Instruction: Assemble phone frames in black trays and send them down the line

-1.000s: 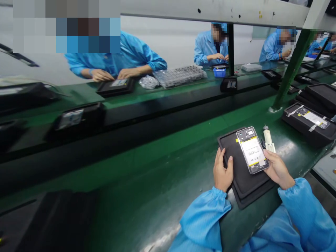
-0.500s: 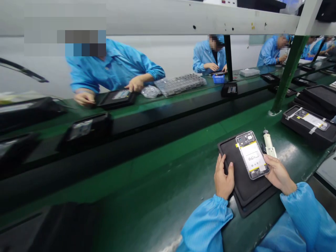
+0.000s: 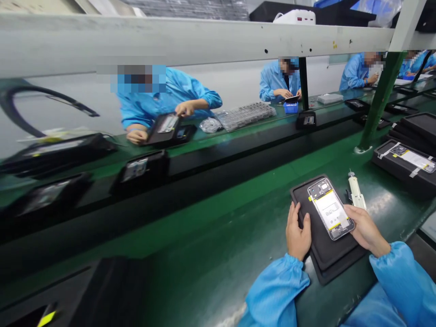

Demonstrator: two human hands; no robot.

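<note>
My right hand (image 3: 368, 229) grips the lower right edge of an opened smartphone (image 3: 331, 209). The phone's inside faces up, showing a white battery with yellow strips, and it is tilted over a black foam tray (image 3: 323, 247). At the tray's left edge rests my left hand (image 3: 298, 232), its fingers stretched out and the thumb apart, holding nothing. The tray lies on another dark tray. Just beyond my right hand, a white electric screwdriver (image 3: 356, 191) lies on the green bench.
At the right, another opened phone (image 3: 413, 158) lies on stacked black trays (image 3: 391, 169). A green post (image 3: 379, 106) rises behind the screwdriver. Black trays with phones line the dark conveyor belt (image 3: 200, 165). Across it, a co-worker (image 3: 173, 95) handles a tray. A dark tray (image 3: 68, 290) fills the lower left.
The whole view has shifted, so the scene sits further right and lower. My hands keep their places at the phone and tray. The co-worker opposite has tilted up a black tray.
</note>
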